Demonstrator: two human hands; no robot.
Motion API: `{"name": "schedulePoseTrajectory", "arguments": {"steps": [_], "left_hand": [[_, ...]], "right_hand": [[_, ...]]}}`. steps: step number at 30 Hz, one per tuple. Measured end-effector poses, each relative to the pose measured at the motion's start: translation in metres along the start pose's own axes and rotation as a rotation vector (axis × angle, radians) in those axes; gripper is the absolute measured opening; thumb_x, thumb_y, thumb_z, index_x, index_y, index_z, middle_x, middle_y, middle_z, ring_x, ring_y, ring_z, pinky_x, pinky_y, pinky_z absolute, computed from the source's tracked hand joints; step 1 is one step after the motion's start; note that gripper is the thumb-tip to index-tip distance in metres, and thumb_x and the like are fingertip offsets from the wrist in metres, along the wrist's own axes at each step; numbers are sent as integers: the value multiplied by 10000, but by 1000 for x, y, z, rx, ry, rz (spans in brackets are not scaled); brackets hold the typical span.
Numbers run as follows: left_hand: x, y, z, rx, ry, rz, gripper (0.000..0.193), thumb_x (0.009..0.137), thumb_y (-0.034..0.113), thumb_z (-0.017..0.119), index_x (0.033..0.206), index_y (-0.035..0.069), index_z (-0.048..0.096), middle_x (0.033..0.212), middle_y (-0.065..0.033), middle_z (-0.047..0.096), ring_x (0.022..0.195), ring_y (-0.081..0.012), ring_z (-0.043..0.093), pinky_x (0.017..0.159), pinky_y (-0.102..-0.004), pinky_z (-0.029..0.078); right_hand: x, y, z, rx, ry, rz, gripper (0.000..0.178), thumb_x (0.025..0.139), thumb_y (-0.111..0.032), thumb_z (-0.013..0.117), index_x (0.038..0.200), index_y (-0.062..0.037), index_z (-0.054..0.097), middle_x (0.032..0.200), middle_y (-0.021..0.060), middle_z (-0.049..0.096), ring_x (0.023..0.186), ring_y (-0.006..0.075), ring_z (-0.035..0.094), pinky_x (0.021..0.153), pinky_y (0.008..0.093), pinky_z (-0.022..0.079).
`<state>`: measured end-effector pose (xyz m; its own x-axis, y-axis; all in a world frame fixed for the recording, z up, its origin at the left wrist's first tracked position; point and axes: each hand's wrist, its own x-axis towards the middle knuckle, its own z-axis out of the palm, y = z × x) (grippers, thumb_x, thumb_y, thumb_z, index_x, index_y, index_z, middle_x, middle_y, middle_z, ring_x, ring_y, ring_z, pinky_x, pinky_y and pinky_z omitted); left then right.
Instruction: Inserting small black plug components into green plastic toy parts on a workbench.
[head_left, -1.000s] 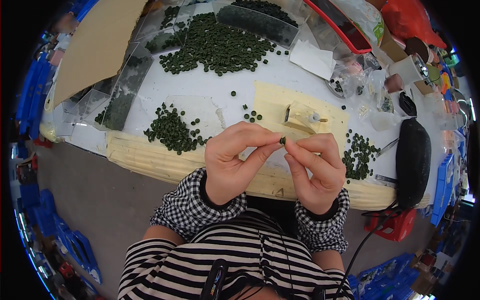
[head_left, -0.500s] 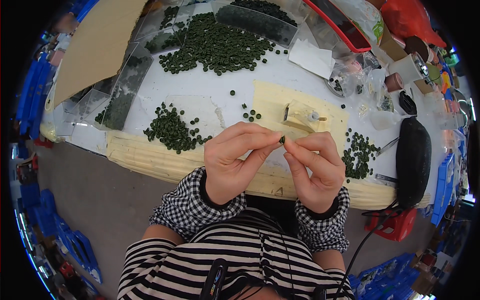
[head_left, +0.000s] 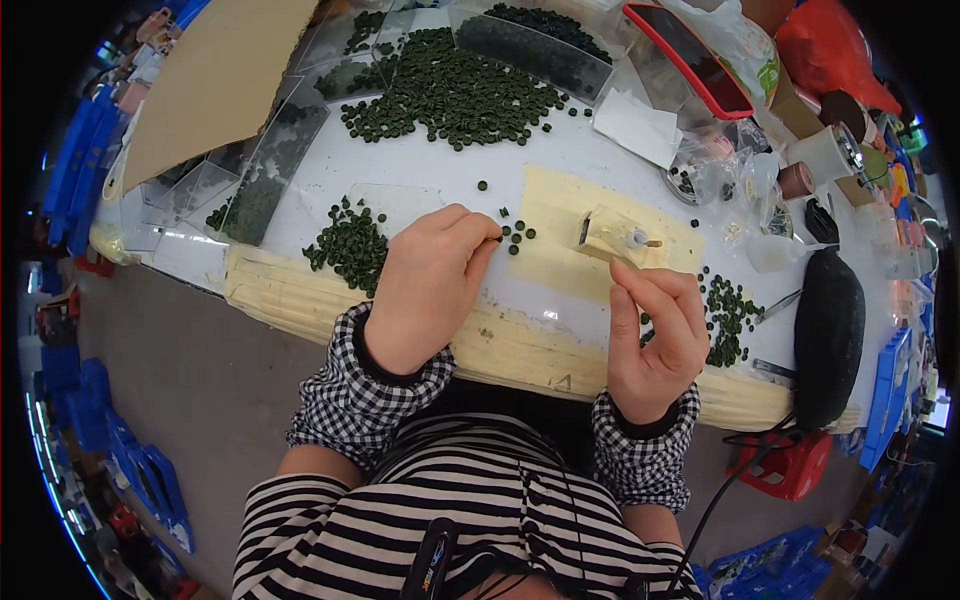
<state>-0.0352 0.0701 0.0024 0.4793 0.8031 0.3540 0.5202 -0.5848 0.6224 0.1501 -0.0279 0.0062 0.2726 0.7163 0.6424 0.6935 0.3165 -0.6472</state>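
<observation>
My left hand is closed in a pinch, its fingertips on a small dark green round piece beside a little cluster of similar green pieces. Over the table's near edge, my right hand has thumb and forefinger pressed together. Whatever they hold, if anything, is too small to make out. A small yellowish block-shaped fixture with a metal pin stands just beyond my right fingertips. Left of my left hand lies a heap of green pieces, partly hidden by the hand. More green pieces are scattered right of my right hand.
A large spread of green pieces covers the far table, with clear plastic trays and cardboard at left. A red-edged phone, white paper and a black pouch lie to the right.
My hands have moved apart from the green piece they pinched together. The left went left and forward to the small cluster; the right stays pinched near the fixture. The view shifted slightly.
</observation>
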Motion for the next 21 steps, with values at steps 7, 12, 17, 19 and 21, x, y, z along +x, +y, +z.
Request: {"name": "schedulePoseTrajectory", "arguments": {"steps": [7,12,17,19,21], "left_hand": [[1,5,3,-66,28,-14,185,816,-10,633,997,21,617,934,-167,618,794,-325,630,692,-387,510],[-6,15,-34,70,-246,186,316,791,-9,685,1098,59,653,1176,-166,582,879,-264,651,734,-336,552],[46,0,-63,126,-497,392,362,752,-25,716,1094,46,621,1130,-133,574,877,-264,623,732,-354,545],[76,-11,-62,76,-616,320,370,758,-8,727,1097,41,589,1108,-116,555,879,-253,613,745,-351,540],[102,-22,-61,133,-747,219,401,757,28,749,1106,41,552,1088,-99,532,877,-241,603,758,-351,532]], "right_hand": [[-1,0,0,18,-2,16,259,749,67,709,987,-32,731,820,73,611,719,191,563,613,272,443],[-2,2,-2,21,-2,-15,259,750,69,706,990,-28,730,816,74,611,717,190,562,617,270,445],[-2,-2,-1,27,-1,-13,255,753,71,705,990,-21,728,818,76,614,714,185,566,619,267,448],[-2,-1,-2,29,11,-27,250,756,71,705,988,-19,727,819,77,615,714,184,568,619,266,448],[-3,1,0,45,12,-29,247,758,71,704,987,-19,727,817,77,614,716,185,570,618,266,448]]}}
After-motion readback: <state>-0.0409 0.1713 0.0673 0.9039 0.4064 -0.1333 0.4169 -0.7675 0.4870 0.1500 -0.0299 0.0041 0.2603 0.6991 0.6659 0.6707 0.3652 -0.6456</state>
